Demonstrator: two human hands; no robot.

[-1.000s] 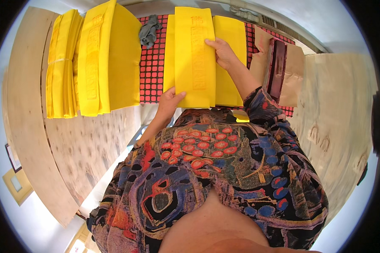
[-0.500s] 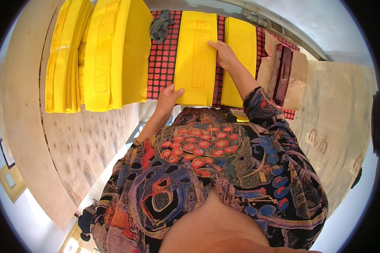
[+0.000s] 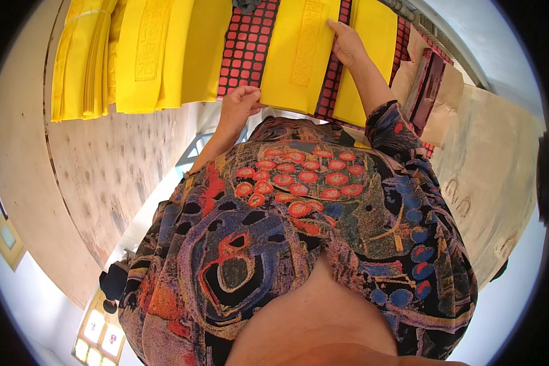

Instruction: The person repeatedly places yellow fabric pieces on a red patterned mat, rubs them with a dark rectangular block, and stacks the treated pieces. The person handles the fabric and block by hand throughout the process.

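Yellow printed sheet (image 3: 293,64) lies at the top centre

It rests on a red-and-black checked cloth (image 3: 244,58) and bears a framed column of orange characters. My left hand (image 3: 241,105) is at its lower left corner, thumb and fingers drawn together; I cannot tell whether they grip the edge. My right hand (image 3: 349,46) has a fingertip on its upper right edge; the thumb is hidden, so I cannot tell that grip either. A yellow stack (image 3: 372,61) lies just to the right. At upper left are a thick yellow pile (image 3: 202,58), with 1 similar column, and a banded yellow bundle (image 3: 82,67). At upper right, a long dark red tray (image 3: 429,88) sits on brown paper (image 3: 448,110), its contents unclear.
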